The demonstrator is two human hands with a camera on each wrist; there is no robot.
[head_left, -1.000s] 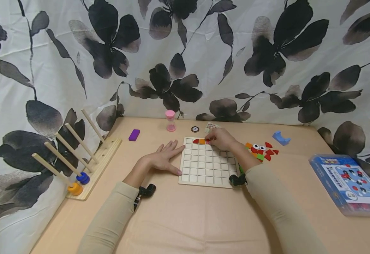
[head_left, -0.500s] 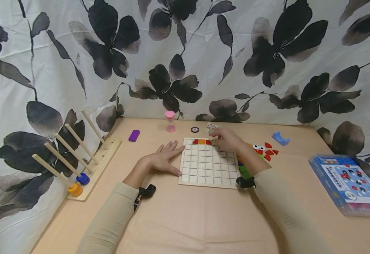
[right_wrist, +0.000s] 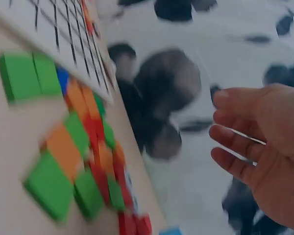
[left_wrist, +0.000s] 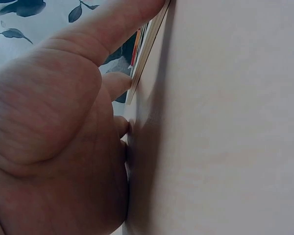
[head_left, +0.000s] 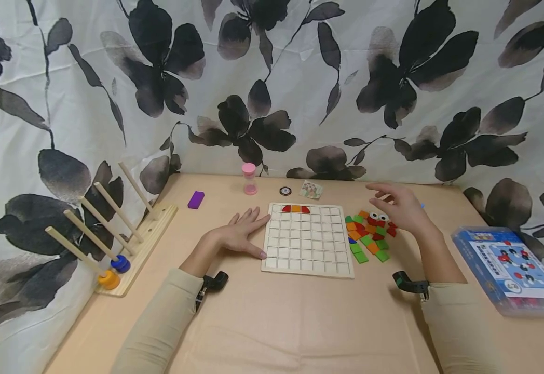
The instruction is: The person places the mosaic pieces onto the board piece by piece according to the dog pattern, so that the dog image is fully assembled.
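A white grid board (head_left: 307,241) lies flat on the table. In its top row sit an orange square (head_left: 296,209) and a red rounded piece (head_left: 305,209), with another red rounded piece (head_left: 286,209) on the square's left. My left hand (head_left: 239,232) rests on the table with fingers spread, thumb and index finger touching the board's left edge. My right hand (head_left: 400,208) hovers over the right end of a heap of colored tiles (head_left: 366,239), fingers loosely bent. The right wrist view shows nothing in that hand; green tiles (right_wrist: 49,186) lie beside it.
A wooden peg rack (head_left: 141,249) with orange and blue rings stands at left. Behind the board are a purple block (head_left: 195,200), a pink sand timer (head_left: 249,179), a round black disc (head_left: 285,191) and a patterned card (head_left: 311,189). A blue boxed set (head_left: 510,270) lies at right.
My right hand has left the red piece in the top row and moved right, uncovering the board, the card and the tile heap. My left hand stays in place.
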